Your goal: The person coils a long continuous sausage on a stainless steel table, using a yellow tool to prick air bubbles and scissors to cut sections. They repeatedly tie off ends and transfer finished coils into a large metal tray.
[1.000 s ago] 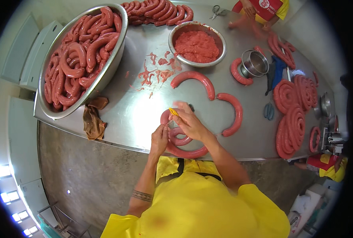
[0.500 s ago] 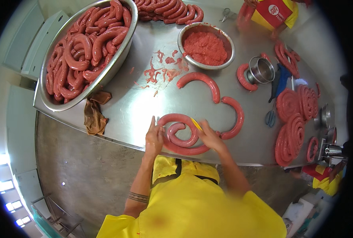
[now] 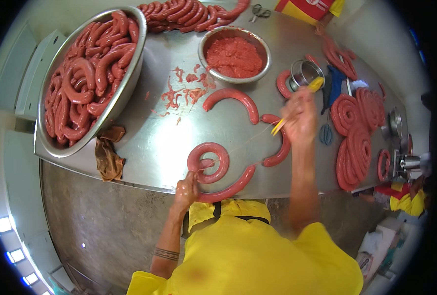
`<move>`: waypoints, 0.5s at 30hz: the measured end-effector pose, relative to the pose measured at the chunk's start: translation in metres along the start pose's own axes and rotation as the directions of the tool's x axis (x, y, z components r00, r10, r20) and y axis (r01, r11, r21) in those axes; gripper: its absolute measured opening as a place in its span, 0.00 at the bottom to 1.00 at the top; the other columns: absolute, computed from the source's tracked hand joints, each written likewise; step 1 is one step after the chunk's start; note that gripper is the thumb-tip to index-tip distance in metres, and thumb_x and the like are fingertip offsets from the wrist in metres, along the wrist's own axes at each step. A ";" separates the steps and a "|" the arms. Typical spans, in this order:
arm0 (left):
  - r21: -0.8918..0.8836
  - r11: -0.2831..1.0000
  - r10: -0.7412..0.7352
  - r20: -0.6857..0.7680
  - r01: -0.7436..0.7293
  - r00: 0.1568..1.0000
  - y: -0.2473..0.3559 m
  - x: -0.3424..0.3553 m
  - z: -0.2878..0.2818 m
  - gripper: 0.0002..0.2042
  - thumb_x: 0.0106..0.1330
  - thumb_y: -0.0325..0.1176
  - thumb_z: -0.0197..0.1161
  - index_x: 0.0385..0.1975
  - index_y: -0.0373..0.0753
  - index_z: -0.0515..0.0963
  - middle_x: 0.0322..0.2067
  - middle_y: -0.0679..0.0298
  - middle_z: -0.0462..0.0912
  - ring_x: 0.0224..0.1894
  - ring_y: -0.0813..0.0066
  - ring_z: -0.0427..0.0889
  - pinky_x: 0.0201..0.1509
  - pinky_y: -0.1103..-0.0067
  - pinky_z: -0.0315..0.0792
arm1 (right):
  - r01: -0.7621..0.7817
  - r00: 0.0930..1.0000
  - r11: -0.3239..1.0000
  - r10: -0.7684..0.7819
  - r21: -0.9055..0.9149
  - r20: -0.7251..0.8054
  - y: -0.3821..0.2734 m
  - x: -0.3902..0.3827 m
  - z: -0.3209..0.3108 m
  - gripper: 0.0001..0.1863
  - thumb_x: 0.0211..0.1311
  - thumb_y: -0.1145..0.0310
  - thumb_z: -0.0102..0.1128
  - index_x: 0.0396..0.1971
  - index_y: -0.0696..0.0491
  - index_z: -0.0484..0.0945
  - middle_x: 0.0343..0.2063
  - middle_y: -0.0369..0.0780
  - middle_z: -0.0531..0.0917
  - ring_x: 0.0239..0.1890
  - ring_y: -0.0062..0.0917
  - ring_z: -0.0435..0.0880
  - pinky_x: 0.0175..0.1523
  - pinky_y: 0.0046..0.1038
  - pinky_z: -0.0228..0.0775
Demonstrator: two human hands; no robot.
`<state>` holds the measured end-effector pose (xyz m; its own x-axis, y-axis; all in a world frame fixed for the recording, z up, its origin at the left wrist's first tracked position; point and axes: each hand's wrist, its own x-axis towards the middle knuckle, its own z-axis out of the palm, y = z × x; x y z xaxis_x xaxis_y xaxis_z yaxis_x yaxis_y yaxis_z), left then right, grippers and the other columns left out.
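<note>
Though the thin string (image 3: 248, 142) is faint and hard to follow, it runs from the coiled sausage (image 3: 213, 167) at the steel worktop's (image 3: 149, 142) near edge up to the raised right hand (image 3: 299, 115), whose fingers pinch it beside a yellow tool (image 3: 279, 126). The left hand (image 3: 186, 189) presses the glossy red coil's rim, fingers closed on it. A red-and-yellow package (image 3: 309, 7) is cut off at the far edge.

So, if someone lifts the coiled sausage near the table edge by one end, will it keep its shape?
Probably not. The coiled sausage bends in a tight spiral, so it looks soft and would likely uncoil and hang. Its glossy skin suggests it is slippery. It lies flat, so it seems unlikely to roll.
</note>
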<state>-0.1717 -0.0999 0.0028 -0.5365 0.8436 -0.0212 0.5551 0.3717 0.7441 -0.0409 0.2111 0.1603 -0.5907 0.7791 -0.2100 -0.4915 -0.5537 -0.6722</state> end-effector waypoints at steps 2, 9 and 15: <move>-0.038 0.999 -0.032 -0.046 0.031 0.998 0.002 -0.001 0.004 0.06 0.75 0.28 0.51 0.35 0.35 0.72 0.21 0.43 0.76 0.24 0.41 0.79 0.24 0.60 0.70 | 0.058 0.986 0.997 -0.051 -0.043 0.158 -0.031 -0.001 -0.044 0.15 0.76 0.53 0.51 0.33 0.49 0.70 0.19 0.26 0.66 0.18 0.10 0.59 0.23 0.18 0.51; -0.722 0.449 -0.630 0.162 0.526 0.760 0.001 -0.036 0.041 0.08 0.75 0.29 0.48 0.39 0.33 0.74 0.31 0.54 0.84 0.35 0.63 0.85 0.40 0.68 0.78 | 0.013 0.965 0.009 -0.261 -1.000 0.010 0.012 -0.054 -0.211 0.17 0.78 0.55 0.48 0.44 0.54 0.76 0.41 0.36 0.76 0.45 0.22 0.77 0.44 0.30 0.75; -0.593 0.023 -0.515 0.683 0.805 0.518 0.011 -0.048 0.095 0.09 0.76 0.27 0.44 0.38 0.31 0.71 0.41 0.47 0.82 0.45 0.59 0.83 0.54 0.66 0.79 | 0.037 0.930 -0.020 -0.364 -0.999 0.042 0.072 -0.022 -0.250 0.17 0.70 0.67 0.49 0.54 0.56 0.76 0.54 0.54 0.75 0.56 0.49 0.75 0.61 0.43 0.68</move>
<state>-0.0796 -0.0992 -0.0512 -0.1297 0.5102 -0.8502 -0.7959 0.4579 0.3961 0.0967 0.2274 -0.0614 -0.3978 0.9140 0.0792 0.6271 0.3339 -0.7037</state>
